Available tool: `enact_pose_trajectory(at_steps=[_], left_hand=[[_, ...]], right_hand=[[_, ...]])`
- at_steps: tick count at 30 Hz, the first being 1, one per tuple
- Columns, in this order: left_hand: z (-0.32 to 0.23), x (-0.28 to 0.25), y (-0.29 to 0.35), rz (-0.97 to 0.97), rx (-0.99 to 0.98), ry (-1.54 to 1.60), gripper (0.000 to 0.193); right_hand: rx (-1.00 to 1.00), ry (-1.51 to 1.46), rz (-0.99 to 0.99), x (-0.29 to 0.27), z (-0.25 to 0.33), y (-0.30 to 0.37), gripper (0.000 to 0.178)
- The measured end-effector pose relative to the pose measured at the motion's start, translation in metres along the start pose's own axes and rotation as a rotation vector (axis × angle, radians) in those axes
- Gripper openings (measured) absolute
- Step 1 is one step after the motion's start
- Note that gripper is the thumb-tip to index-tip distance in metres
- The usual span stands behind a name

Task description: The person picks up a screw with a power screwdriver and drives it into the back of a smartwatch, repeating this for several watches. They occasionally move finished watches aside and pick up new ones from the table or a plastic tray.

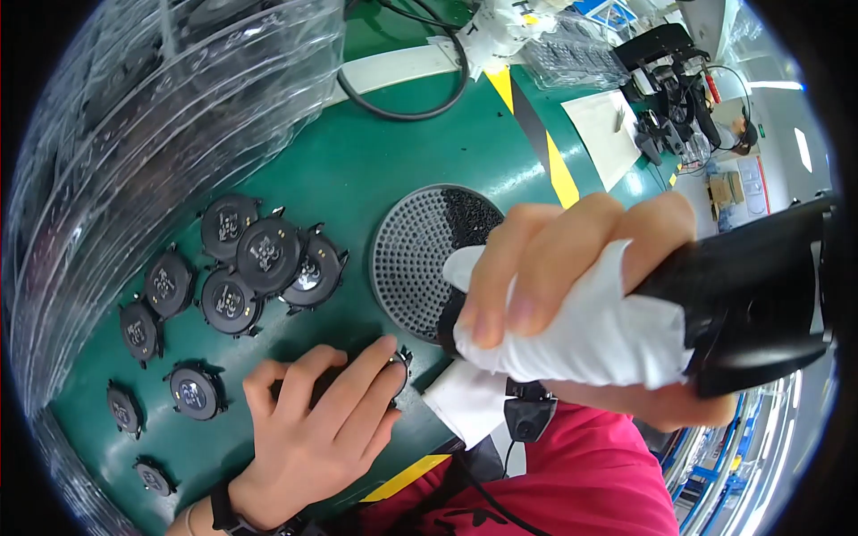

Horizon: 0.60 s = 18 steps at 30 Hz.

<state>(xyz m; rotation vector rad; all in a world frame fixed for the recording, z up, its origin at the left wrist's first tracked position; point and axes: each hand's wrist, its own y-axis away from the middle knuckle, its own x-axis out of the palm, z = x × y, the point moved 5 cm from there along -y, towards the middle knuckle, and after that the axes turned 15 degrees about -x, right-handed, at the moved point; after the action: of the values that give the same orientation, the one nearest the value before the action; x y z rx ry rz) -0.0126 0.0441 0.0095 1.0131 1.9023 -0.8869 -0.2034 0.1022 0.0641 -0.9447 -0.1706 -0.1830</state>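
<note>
My left hand (317,415) lies low over the green mat, fingers bent around a round black watch case (402,368) whose edge shows past the fingertips. The rest of that case is hidden beneath the fingers. In my right hand (572,255) is a thick black handheld tool (751,295), its grip wrapped in white material (590,344). The tool's narrow end hangs over the near right rim of a round grey dimpled tray (407,259). Tiny black pieces (469,214) fill part of that tray. Left of it, several black watch cases (268,255) lie back side up, some overlapping.
Tall stacks of clear plastic trays (179,107) line the left side. A black cable (420,116) loops at the back. Yellow-black tape (545,138) crosses the green table (357,161). White paper (608,134) and black equipment (675,107) sit at the far right.
</note>
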Motion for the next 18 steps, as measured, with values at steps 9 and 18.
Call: enact_pose_trajectory(at_steps=[9, 18], left_hand=[[-0.003, -0.002, -0.003, 0.012, 0.007, -0.050, 0.040], [0.003, 0.010, -0.007, -0.050, 0.016, 0.018, 0.034]], right_hand=[[-0.040, 0.077, 0.002, -0.005, 0.001, 0.001, 0.068], [-0.065, 0.117, 0.028, 0.003, 0.005, 0.000, 0.066]])
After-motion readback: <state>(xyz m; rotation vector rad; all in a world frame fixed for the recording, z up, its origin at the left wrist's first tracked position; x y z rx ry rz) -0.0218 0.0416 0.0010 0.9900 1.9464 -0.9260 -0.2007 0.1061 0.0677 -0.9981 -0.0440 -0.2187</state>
